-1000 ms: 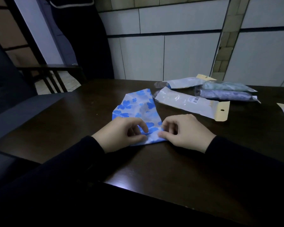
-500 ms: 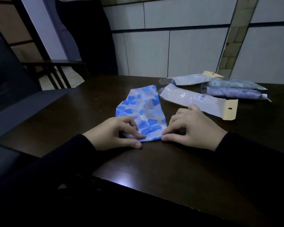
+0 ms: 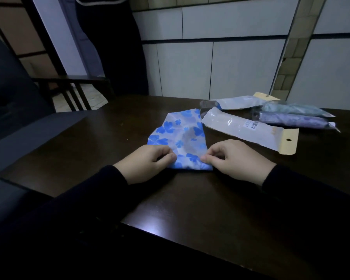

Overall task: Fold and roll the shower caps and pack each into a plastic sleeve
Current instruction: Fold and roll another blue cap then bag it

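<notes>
Dim light falls on a dark glossy wooden table (image 3: 190,209) set against a pale panelled wall. At its near middle, the left hand (image 3: 148,163) and the right hand (image 3: 235,160) are each curled around a corner of the near edge of a folded white plastic shower cap with blue flower print (image 3: 180,138), which lies flat and runs away from the person. The rolling step is judged to be starting: the pinched edge is to be turned over tightly and kept even across both sides, so that the roll stays narrow enough for a sleeve. Just beside the cap on the right, an empty clear plastic sleeve with a tan card header (image 3: 249,130) is laid ready. A barcode label is seen on it, though its print cannot be read. Farther back, another sleeve (image 3: 236,102) and two packed rolls, greenish (image 3: 291,108) and purple (image 3: 293,120), are gathered.
</notes>
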